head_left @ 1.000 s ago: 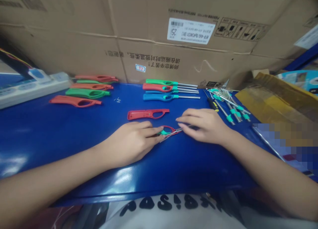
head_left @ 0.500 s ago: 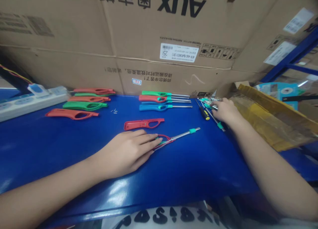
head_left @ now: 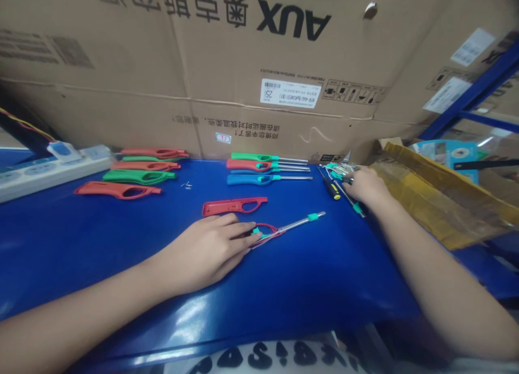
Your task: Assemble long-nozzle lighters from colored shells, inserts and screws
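Note:
My left hand point(head_left: 217, 244) is closed over the handle of a part-built red gas lighter point(head_left: 272, 234) lying on the blue table. A turquoise trigger piece shows at its fingertips, and a metal tube point(head_left: 298, 222) with a turquoise collar points to the right. Just behind that hand lies a loose red handle half point(head_left: 235, 206). My right hand point(head_left: 367, 186) is at the far right, fingers curled down into a heap of turquoise and white wired parts point(head_left: 336, 170). What those fingers pinch is hidden. Beside it are a black-and-yellow screwdriver point(head_left: 331, 187) and another metal tube point(head_left: 354, 202).
Several assembled lighters point(head_left: 251, 180) line up at the back centre. Red and green handle shells point(head_left: 117, 190) lie at the left, near a white power strip point(head_left: 57, 171). A large cardboard box point(head_left: 223, 104) walls the back; a taped carton point(head_left: 441, 195) stands right.
The scene sits slightly lower in the picture as the head view shifts. My right hand moves slightly within the parts heap; my left hand stays on the red lighter.

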The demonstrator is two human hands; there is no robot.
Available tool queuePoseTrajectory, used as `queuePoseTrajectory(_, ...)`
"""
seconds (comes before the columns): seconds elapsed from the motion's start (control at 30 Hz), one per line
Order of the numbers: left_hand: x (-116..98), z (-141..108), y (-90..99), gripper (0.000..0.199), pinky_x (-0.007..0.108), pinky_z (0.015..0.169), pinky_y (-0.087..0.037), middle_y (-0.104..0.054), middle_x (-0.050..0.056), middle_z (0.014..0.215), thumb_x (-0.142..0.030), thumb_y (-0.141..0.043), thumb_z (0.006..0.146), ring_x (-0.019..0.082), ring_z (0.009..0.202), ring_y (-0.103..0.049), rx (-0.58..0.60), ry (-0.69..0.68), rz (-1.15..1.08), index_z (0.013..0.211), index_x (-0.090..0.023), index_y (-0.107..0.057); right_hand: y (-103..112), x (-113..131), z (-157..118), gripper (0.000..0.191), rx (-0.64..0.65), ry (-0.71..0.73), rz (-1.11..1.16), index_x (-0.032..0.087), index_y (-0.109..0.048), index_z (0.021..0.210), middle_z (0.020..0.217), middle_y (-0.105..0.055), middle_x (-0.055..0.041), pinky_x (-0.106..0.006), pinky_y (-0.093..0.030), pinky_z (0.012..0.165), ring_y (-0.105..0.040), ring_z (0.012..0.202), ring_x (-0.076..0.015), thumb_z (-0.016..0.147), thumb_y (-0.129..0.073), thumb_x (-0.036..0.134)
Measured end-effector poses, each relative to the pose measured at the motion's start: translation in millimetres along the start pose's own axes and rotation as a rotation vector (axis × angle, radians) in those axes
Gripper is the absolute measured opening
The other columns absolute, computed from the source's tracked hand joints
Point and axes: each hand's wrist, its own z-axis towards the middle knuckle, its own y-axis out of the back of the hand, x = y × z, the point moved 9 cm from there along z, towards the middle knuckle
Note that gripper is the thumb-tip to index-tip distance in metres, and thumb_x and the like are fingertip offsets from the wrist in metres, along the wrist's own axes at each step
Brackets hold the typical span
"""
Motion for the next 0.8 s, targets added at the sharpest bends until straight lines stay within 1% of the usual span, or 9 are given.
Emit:
queuePoseTrajectory(0.1, 1.1, 0.1, -1.2, 0.036, 0.042, 0.095, -0.056, -0.069, 0.007, 0.132, -0.025, -0.047, 0.103, 0.026, 0.112, -0.066, -0.001, -0.002, -0.003, 0.134, -0.024, -0.065, 2.0, 1.4, -1.0, 0.030, 0.011, 0.002, 0.009, 0.018, -0.079, 0.104, 0.119, -0.065, -0.0185, -0.045, -0.049, 0.086, -0.059, 0.112, -0.0356, 0.086, -0.058, 0.029)
queuePoseTrajectory(0.17, 2.1, 0.3, -1.1, 0.036, 0.043, 0.094, -0.057, -0.069, 0.007, 0.132, -0.024, -0.046, 0.103, 0.027, 0.111, -0.067, -0.008, -0.002, -0.007, 0.134, -0.024, -0.065, 6.3, 0.8, -1.9, 0.031, -0.008, 0.006, 0.021, 0.019, -0.078, 0.105, 0.120, -0.066, -0.0168, -0.044, -0.050, 0.087, -0.060, 0.112, -0.0345, 0.088, -0.054, 0.028)
queuePoseTrajectory(0.3, 3.2, 0.6, -0.4, 0.037, 0.043, 0.095, -0.057, -0.069, 0.008, 0.133, -0.022, -0.046, 0.103, 0.026, 0.113, -0.067, -0.022, -0.006, -0.030, 0.135, -0.025, -0.064, 8.8, -3.9, -1.5, 0.042, -0.048, 0.009, 0.033, 0.020, -0.069, 0.126, 0.133, -0.061, -0.0170, -0.047, -0.049, 0.091, -0.056, 0.121, -0.0368, 0.088, -0.052, 0.026)
queuePoseTrajectory(0.4, 5.6, -0.1, -0.4, 0.037, 0.041, 0.096, -0.057, -0.069, 0.008, 0.132, -0.021, -0.046, 0.103, 0.025, 0.114, -0.067, -0.034, 0.009, -0.085, 0.134, -0.025, -0.065, 1.6, -7.1, 0.8, 0.047, -0.040, 0.001, 0.037, 0.020, -0.064, 0.133, 0.137, -0.058, -0.0176, -0.050, -0.049, 0.091, -0.054, 0.122, -0.0395, 0.088, -0.053, 0.027)
queuePoseTrajectory(0.47, 7.4, -0.8, -1.1, 0.037, 0.040, 0.097, -0.057, -0.069, 0.008, 0.132, -0.021, -0.047, 0.103, 0.024, 0.116, -0.066, -0.044, 0.019, -0.129, 0.134, -0.025, -0.065, -1.6, -7.2, 2.1, 0.044, -0.045, 0.002, 0.045, 0.021, -0.064, 0.131, 0.135, -0.058, -0.0171, -0.051, -0.048, 0.091, -0.054, 0.121, -0.0391, 0.089, -0.053, 0.030)
queuePoseTrajectory(0.63, 11.9, -1.3, -4.0, 0.035, 0.039, 0.100, -0.057, -0.069, 0.007, 0.133, -0.023, -0.049, 0.103, 0.023, 0.116, -0.066, -0.052, 0.049, -0.209, 0.134, -0.027, -0.065, -0.2, -3.7, 3.4, 0.031, -0.086, 0.004, 0.072, 0.017, -0.067, 0.112, 0.125, -0.058, -0.0181, -0.046, -0.047, 0.091, -0.053, 0.119, -0.0358, 0.091, -0.056, 0.036)
queuePoseTrajectory(0.8, 14.5, -1.8, -7.5, 0.036, 0.040, 0.102, -0.056, -0.066, 0.006, 0.136, -0.024, -0.049, 0.103, 0.023, 0.120, -0.064, -0.033, 0.061, -0.247, 0.136, -0.026, -0.063, 3.0, -3.6, 3.2, 0.022, -0.112, -0.010, 0.123, 0.016, -0.068, 0.101, 0.114, -0.062, -0.0172, -0.043, -0.048, 0.085, -0.058, 0.109, -0.0333, 0.087, -0.063, 0.033)
